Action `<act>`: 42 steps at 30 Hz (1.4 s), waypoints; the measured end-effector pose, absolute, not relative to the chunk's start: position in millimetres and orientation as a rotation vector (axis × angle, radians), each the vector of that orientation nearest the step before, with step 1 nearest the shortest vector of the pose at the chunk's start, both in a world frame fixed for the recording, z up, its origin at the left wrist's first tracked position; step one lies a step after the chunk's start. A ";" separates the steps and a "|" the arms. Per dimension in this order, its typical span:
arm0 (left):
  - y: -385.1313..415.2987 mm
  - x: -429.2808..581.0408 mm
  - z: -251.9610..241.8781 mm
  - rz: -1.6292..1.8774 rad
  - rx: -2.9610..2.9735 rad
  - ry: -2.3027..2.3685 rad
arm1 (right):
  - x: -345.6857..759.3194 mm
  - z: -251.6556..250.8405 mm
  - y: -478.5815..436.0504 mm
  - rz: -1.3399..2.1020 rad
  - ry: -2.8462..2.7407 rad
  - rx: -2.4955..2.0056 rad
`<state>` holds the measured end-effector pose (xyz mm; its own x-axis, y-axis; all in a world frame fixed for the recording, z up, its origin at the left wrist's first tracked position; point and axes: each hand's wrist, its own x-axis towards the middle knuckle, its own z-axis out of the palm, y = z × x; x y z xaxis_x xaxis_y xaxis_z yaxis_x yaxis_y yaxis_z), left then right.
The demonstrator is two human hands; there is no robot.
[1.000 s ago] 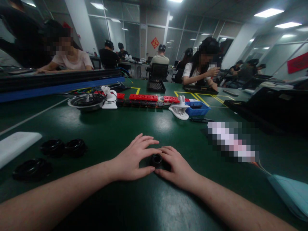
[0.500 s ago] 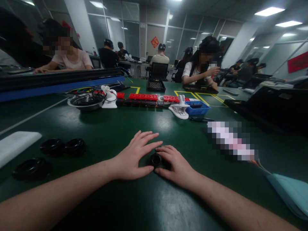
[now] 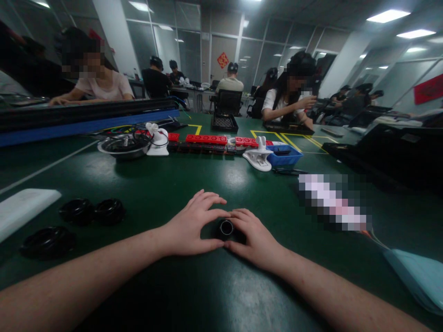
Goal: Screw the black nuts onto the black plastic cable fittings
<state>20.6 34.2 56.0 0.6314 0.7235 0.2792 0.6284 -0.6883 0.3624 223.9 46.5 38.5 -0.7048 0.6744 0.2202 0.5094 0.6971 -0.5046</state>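
Note:
A small black round part with a hollow centre [image 3: 226, 227] rests on the green table between my hands. Curved around its right side is my right hand [image 3: 258, 237], with fingertips at its far edge and thumb at its near edge. My left hand [image 3: 190, 228] faces it from the left, fingers and thumb spread apart, their tips close to the part and almost meeting those of the right. Whether the left fingertips touch the part I cannot tell. Farther left lie three black ring-shaped pieces [image 3: 109, 210], two of them side by side.
Across the table stand a metal bowl [image 3: 121, 146] with cables, a white clip stand [image 3: 158, 140], red blocks [image 3: 206, 139], another white clip [image 3: 259, 157] and a blue bin [image 3: 285, 154]. A white slab [image 3: 24, 210] lies left, a light-blue packet [image 3: 418, 274] right. Co-workers sit beyond.
The left fingers have lowered and curved in toward the black part, closer to the right hand. The part's hollow top now shows a bright rim. The right hand has barely moved.

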 end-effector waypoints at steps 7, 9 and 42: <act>31.0 26.9 57.2 0.735 2.568 1.208 | 223.4 39.6 44.6 0.594 -2.507 -0.912; 30.1 27.7 56.3 0.719 2.574 1.243 | 223.5 39.3 44.7 0.598 -2.503 -0.915; 33.8 28.7 56.0 0.740 2.515 1.342 | 222.8 39.3 45.2 0.562 -2.518 -0.929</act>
<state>28.7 33.8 56.0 0.4637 0.8198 0.3360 0.7215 -0.5695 0.3938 222.8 45.2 39.3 -0.7009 0.6773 0.2238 0.5178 0.6988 -0.4935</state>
